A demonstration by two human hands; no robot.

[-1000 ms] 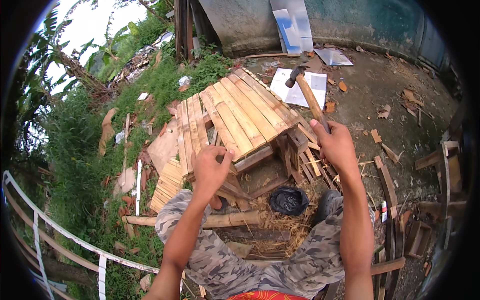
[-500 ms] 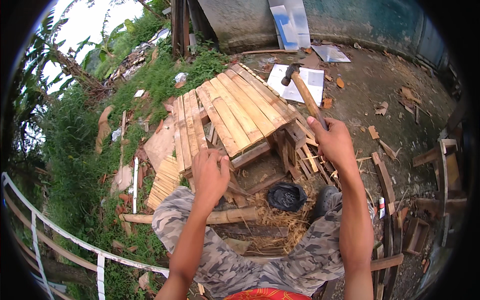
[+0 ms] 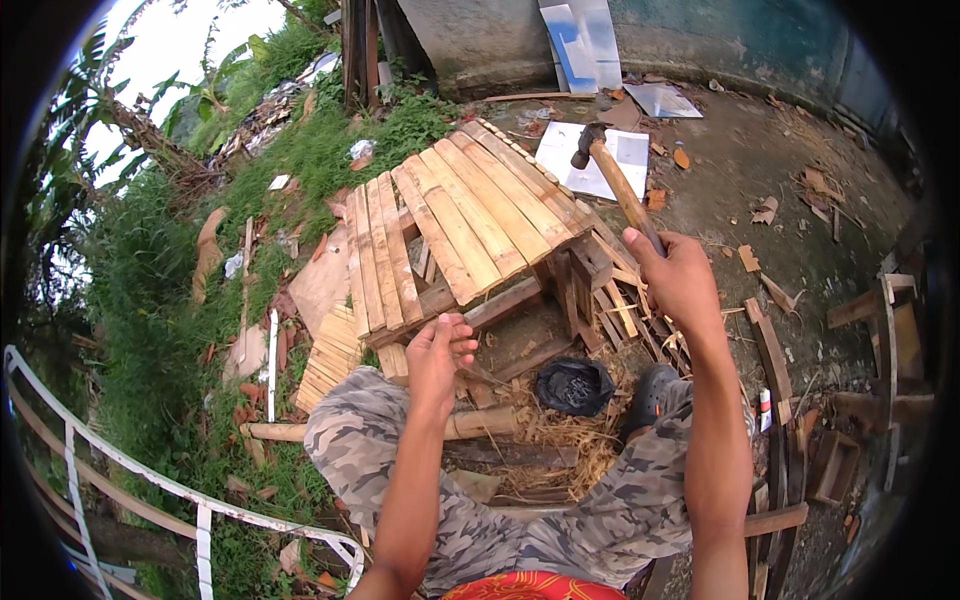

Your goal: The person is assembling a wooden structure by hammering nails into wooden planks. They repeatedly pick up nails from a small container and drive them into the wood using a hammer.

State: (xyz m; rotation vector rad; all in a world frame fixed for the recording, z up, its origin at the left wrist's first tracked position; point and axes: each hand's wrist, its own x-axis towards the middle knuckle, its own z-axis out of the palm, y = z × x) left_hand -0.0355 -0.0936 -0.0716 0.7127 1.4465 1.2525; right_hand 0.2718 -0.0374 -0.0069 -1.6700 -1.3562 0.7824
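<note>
My right hand (image 3: 675, 275) grips a claw hammer (image 3: 624, 190) by its wooden handle, its dark head raised to the far left of the fist. My left hand (image 3: 438, 360) is held just off the near edge of a low wooden frame (image 3: 505, 302), thumb and fingers pinched together. Anything small between those fingertips is too small to make out. Pale bamboo slats (image 3: 485, 215) lie side by side across the frame, with a gap in the row left of the middle. Between my knees sits a black plastic bag (image 3: 574, 387) with thin grey pieces in it.
Wood shavings (image 3: 545, 455) and offcuts surround my feet. A bamboo pole (image 3: 275, 432) and a bundle of narrow slats (image 3: 330, 360) lie at left, near a white metal railing (image 3: 205, 550). Scrap timber (image 3: 768, 350) and a small wooden box (image 3: 832, 468) are at right.
My left hand has come off the slats at the frame's near edge and moved right and nearer me, its fingers drawn together. The hammer stays raised, shifted slightly right.
</note>
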